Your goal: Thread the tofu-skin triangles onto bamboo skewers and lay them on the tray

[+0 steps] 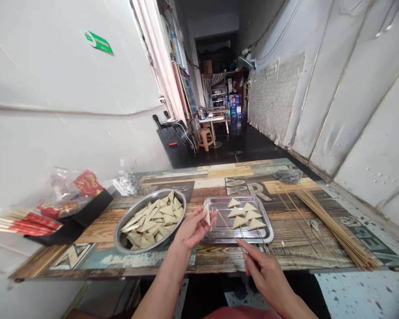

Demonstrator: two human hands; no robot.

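My left hand [193,228] pinches a pale triangular tofu piece [207,215] upright between thumb and fingers, just left of a steel tray [219,232]. My right hand [257,261] grips a thin bamboo skewer [226,225] whose tip points up-left toward that piece, a short way from it. On the tray lie several triangular pieces on skewers [244,215]. A round metal bowl [126,221] to the left holds several more triangles.
A bundle of loose bamboo skewers [332,228] lies on the right of the patterned table [219,177]. Red packets [29,220] and a plastic bag [68,190] sit at the left by the wall. A narrow corridor with stools runs behind.
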